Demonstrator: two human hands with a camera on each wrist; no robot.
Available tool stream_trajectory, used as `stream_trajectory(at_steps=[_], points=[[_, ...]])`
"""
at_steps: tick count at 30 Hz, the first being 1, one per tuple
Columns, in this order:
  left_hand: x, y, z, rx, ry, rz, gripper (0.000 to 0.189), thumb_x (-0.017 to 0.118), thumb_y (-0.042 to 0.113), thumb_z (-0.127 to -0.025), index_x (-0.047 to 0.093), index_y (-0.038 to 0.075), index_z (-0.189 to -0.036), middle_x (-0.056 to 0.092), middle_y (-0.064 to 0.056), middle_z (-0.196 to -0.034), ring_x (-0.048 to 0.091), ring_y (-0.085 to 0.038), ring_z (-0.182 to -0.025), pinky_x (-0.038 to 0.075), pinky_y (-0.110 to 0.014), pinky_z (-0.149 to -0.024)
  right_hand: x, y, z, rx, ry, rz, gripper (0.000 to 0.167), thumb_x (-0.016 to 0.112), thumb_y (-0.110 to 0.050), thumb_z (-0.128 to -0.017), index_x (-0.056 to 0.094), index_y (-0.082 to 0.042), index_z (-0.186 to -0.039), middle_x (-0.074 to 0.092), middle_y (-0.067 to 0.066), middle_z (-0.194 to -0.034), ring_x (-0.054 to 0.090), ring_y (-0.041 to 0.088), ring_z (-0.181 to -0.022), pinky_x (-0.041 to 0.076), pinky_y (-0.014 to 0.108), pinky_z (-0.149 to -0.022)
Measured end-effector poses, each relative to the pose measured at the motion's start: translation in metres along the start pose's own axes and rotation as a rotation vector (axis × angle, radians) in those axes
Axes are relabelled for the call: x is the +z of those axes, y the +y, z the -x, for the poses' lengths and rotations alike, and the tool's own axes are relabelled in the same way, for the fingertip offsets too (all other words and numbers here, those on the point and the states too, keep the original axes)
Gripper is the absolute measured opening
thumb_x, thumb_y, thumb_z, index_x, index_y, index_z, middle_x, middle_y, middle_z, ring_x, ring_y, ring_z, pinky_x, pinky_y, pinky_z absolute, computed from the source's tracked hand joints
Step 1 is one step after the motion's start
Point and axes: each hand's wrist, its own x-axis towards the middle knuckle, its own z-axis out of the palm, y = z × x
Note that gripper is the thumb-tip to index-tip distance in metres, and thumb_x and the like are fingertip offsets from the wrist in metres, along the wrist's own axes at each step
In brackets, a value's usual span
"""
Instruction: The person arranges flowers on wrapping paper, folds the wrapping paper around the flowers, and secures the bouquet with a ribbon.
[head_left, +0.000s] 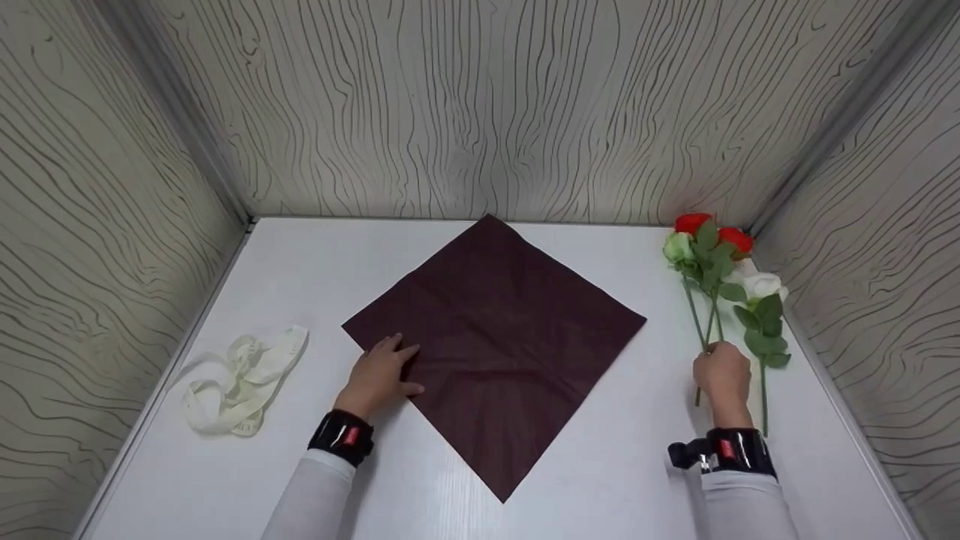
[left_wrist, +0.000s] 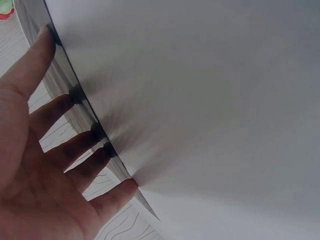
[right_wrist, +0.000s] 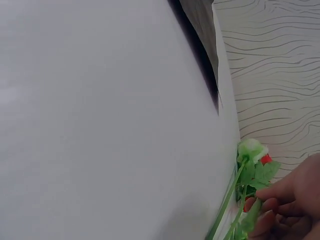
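- Dark maroon sheet (head_left: 495, 337), square, laid cornerwise at the middle of the white worktop (head_left: 600, 457); one corner to the back wall, one to the front; shallow creases across it.
- Bunch of flowers (head_left: 709, 259), at the right of the worktop: two red roses and one pale green, leafy green stems, heads toward the back wall.
- White rose (head_left: 767, 321), single leafy stem, lying just right of the bunch; a further white bloom partly hidden behind its head.
- Ribbon (head_left: 244, 360), cream, loosely looped, at the left of the worktop, well apart from the sheet.
- Left hand (head_left: 379, 379), fingers spread and fairly straight, resting on the sheet's front-left edge.
- Right hand (head_left: 724, 375), curled round the stems of the bunch, well apart from the left; its grip shows also in the right wrist view.
- Wristbands, black with a red mark, one on each wrist: left (head_left: 341, 435), right (head_left: 742, 451).
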Motion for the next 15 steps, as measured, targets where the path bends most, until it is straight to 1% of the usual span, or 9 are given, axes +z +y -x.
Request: stream_trajectory(at_steps=[2,6,11,13,15], points=[[0.000,0.000,0.000,0.002,-0.005,-0.001,0.072,0.082,0.039,-0.079,0.056,0.009,-0.139,0.040,-0.024,-0.148,0.034,-0.040,-0.138,0.032,-0.056,-0.107,0.000,-0.006,0.001,-0.012,0.015,-0.025,0.038,0.040,-0.007,-0.095,0.054,0.017,-0.121,0.055,0.039,-0.116,0.053,0.056,-0.104,0.045,0.058,-0.084],[0.000,0.001,0.000,-0.004,-0.015,0.009,0.072,0.081,0.039,-0.079,0.056,0.010,-0.140,0.039,-0.023,-0.149,0.033,-0.040,-0.139,0.032,-0.057,-0.107,0.002,-0.018,0.003,-0.040,0.077,-0.090,0.038,0.041,-0.008,-0.098,0.052,0.018,-0.124,0.056,0.038,-0.117,0.053,0.054,-0.107,0.043,0.059,-0.089],[-0.001,0.002,0.000,-0.008,-0.019,0.001,0.073,0.081,0.040,-0.079,0.055,0.010,-0.141,0.039,-0.023,-0.149,0.033,-0.040,-0.139,0.031,-0.057,-0.107,0.006,-0.037,0.004,-0.086,0.151,-0.192,0.036,0.042,-0.008,-0.100,0.051,0.016,-0.126,0.058,0.035,-0.114,0.057,0.047,-0.104,0.046,0.054,-0.086],[-0.001,0.001,-0.001,-0.009,-0.017,-0.005,0.073,0.081,0.040,-0.079,0.055,0.010,-0.141,0.039,-0.022,-0.149,0.033,-0.040,-0.139,0.031,-0.056,-0.107,0.010,-0.047,0.005,-0.118,0.169,-0.223,0.034,0.045,-0.007,-0.100,0.053,0.015,-0.125,0.060,0.034,-0.112,0.059,0.045,-0.102,0.047,0.052,-0.084],[0.000,0.001,-0.001,-0.009,-0.017,-0.011,0.073,0.080,0.041,-0.080,0.055,0.011,-0.141,0.039,-0.022,-0.150,0.033,-0.039,-0.139,0.031,-0.056,-0.107,0.015,-0.058,0.006,-0.146,0.167,-0.247,0.032,0.047,-0.006,-0.100,0.054,0.014,-0.124,0.060,0.032,-0.112,0.060,0.043,-0.101,0.047,0.050,-0.084]])
